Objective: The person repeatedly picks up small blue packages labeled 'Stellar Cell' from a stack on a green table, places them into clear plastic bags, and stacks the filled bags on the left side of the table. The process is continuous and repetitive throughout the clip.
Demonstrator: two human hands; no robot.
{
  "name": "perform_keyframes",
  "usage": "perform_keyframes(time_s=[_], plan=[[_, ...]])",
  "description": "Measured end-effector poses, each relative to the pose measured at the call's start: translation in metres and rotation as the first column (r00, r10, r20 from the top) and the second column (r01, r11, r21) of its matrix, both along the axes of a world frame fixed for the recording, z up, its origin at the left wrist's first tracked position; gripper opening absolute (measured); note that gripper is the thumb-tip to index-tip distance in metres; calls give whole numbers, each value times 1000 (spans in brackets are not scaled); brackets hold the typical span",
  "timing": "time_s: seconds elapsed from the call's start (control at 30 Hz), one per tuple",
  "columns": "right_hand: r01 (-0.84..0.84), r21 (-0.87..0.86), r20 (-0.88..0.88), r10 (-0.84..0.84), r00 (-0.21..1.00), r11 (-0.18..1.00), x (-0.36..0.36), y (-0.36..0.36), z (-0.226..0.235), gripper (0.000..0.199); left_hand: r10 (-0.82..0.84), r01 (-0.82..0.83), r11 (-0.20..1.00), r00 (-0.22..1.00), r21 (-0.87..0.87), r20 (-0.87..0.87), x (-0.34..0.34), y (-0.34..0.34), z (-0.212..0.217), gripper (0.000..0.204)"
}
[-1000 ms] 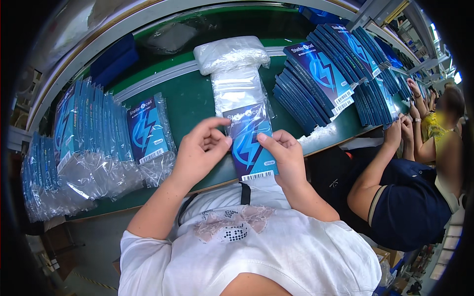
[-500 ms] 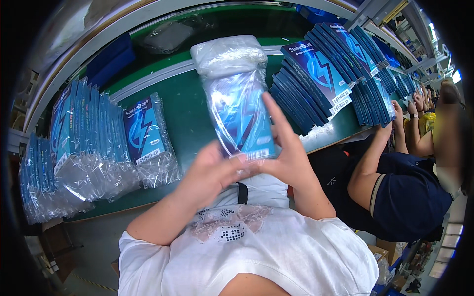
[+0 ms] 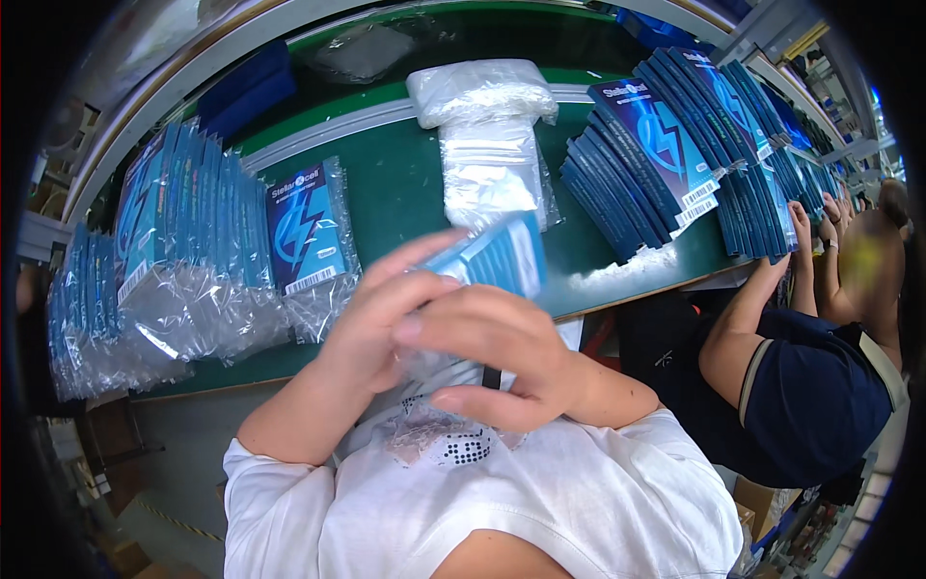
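Note:
A blue battery box (image 3: pixel 506 256) in a clear plastic bag is tilted up in front of my chest, blurred by motion. My left hand (image 3: pixel 371 323) is closed around its near left part. My right hand (image 3: pixel 511 352) reaches across from the right, fingers bent toward my left hand and thumb held apart below. The loose clear end of the bag (image 3: pixel 424 365) shows between my hands, partly hidden by fingers. Beyond them lies a stack of clear plastic bags (image 3: pixel 492 164), with a thick folded bundle of plastic (image 3: pixel 482 89) across its far end.
Bagged blue boxes (image 3: pixel 198 212) stand in rows at left, with one bagged box (image 3: pixel 307 232) lying beside them. Unbagged boxes (image 3: pixel 617 183) lean in rows at right on the green table (image 3: pixel 386 203). A co-worker's arm (image 3: pixel 738 318) is near the right rows.
The bagged box has come off the bag stack toward my chest and tipped up. My left hand now wraps it, and my right hand has swung from its right side to its near end.

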State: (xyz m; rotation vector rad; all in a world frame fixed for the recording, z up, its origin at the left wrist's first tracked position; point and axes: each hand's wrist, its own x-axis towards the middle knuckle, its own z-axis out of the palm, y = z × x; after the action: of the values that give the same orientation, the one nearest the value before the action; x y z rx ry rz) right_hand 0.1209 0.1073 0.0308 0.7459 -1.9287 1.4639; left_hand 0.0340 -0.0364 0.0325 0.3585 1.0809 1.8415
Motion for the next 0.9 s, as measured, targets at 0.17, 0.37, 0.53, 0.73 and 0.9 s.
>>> perform_keyframes(time_s=[0.17, 0.37, 0.53, 0.73, 0.9], plan=[[51, -33, 290, -39, 956, 998, 5, 18, -3, 47, 161, -537, 844, 224, 16, -961, -30, -12, 2, 54], [130, -10, 393, -116, 912, 991, 13, 34, -8, 36, -529, -823, 520, -102, -227, -843, -32, -31, -34, 57], [401, -7, 69, -400, 914, 916, 22, 62, 30, 18, -566, -835, 514, -157, -197, -810, -27, -24, -27, 60], [770, 397, -88, -814, 574, 499, 6, 134, 64, 42, -291, -475, 861, -164, -183, -943, -2, 25, -20, 35], [706, 688, -247, -859, 447, 169, -1, 142, 33, 52, -275, -451, 880, -233, -147, -933, -30, 59, -63, 25]])
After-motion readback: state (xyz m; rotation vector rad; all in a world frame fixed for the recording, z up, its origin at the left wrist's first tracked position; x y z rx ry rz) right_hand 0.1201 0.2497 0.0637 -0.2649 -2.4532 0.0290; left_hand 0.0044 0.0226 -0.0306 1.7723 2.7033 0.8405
